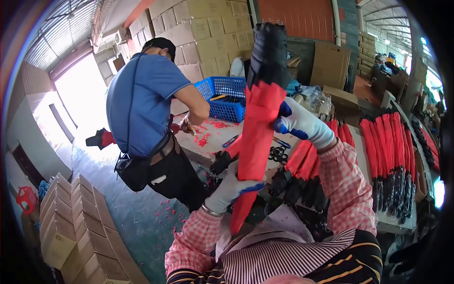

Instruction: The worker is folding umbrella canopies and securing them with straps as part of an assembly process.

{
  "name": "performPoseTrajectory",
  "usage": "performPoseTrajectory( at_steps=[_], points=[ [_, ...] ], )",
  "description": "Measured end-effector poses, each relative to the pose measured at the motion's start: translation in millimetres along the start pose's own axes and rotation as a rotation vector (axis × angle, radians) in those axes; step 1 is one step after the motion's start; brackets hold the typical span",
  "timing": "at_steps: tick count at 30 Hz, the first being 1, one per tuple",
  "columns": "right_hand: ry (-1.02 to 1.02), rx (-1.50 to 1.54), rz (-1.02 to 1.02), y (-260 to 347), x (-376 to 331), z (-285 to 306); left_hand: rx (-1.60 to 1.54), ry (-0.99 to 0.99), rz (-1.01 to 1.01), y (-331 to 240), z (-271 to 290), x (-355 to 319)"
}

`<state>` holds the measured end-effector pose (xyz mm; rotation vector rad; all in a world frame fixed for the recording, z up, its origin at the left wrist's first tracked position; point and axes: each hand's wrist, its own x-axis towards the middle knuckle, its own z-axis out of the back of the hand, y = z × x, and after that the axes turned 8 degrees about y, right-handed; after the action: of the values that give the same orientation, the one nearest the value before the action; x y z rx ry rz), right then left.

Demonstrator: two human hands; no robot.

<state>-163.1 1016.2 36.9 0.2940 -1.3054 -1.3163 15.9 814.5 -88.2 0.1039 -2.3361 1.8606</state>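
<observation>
A folded red umbrella (259, 128) with a black upper end stands nearly upright in front of me. Around its lower part my left hand (231, 193), in a white and blue work glove, is closed. My right hand (302, 124), gloved alike, grips its right side higher up. On the table (194, 146) behind it lie several small black rings (278, 154) and a slim blue tool (230, 141). More folded red and black umbrellas (302, 163) lie beside my right forearm.
At the left a co-worker in a blue shirt (146, 99) bends over the table, which has red scraps (204, 139). A blue basket (227, 111) stands at the back. Rows of umbrellas (388, 146) lie at right; cartons (90, 232) line the lower left floor.
</observation>
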Motion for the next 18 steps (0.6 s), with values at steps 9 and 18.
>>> performPoseTrajectory(
  at_steps=[9,18],
  points=[
    [-0.436,-0.2,-0.11,-1,-3,-46,0.027,-0.074,-0.001,13,18,-18],
    [-0.357,-0.642,-0.383,-17,2,-80,0.938,-0.31,-0.352,54,14,13]
  ],
)
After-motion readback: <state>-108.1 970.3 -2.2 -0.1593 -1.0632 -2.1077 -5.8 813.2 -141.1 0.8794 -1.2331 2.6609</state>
